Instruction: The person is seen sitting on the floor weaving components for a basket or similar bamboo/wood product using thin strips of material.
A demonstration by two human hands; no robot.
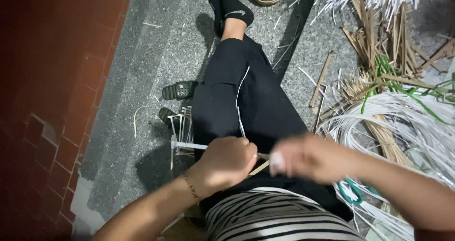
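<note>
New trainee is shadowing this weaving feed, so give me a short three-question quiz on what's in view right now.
1. True or false: the left hand is closed around a white strip.
2. Which side of the lap holds the big pile of white strips? A) left B) right
3. Fill in: the right hand looks ____ from motion.

Key: 1 true; 2 B; 3 blurred. Whether the right hand grips anything cannot be told.

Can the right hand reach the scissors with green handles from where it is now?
Probably yes. The scissors lie just below the right hand, beside the person's hip, partly hidden by the forearm. Nothing blocks them, though the hand looks busy with a strip.
</note>
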